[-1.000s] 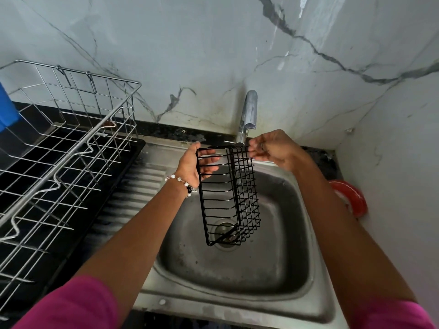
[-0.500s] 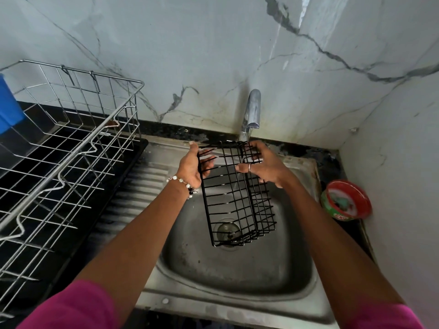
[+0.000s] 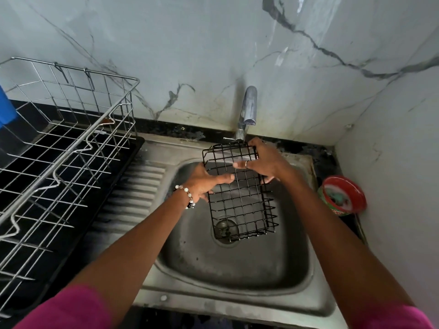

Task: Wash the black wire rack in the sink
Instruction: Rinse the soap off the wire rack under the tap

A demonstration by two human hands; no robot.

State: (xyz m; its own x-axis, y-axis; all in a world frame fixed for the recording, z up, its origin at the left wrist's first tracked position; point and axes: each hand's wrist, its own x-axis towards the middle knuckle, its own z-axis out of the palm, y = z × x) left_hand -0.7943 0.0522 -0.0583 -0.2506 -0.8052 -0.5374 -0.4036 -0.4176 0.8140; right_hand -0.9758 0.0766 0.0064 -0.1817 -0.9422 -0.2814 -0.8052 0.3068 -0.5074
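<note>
The black wire rack [image 3: 240,198] hangs tilted over the steel sink [image 3: 232,264], its far end just under the tap [image 3: 248,110] and its near end above the drain. My left hand [image 3: 202,184] grips the rack's left edge, thumb lying across the wires. My right hand [image 3: 263,162] holds the far right corner, fingers spread over the grid and thumb under the edge. No water stream is visible from the tap.
A large chrome dish rack [image 3: 57,162] stands on a black tray on the left counter, with a blue object [image 3: 6,108] behind it. A red round tin [image 3: 343,195] sits at the sink's right. Marble walls close the back and right.
The rack has turned from edge-on to nearly flat, its grid now facing up. My right hand has moved from the top rim onto the grid's far right corner; my left has slid down the left edge.
</note>
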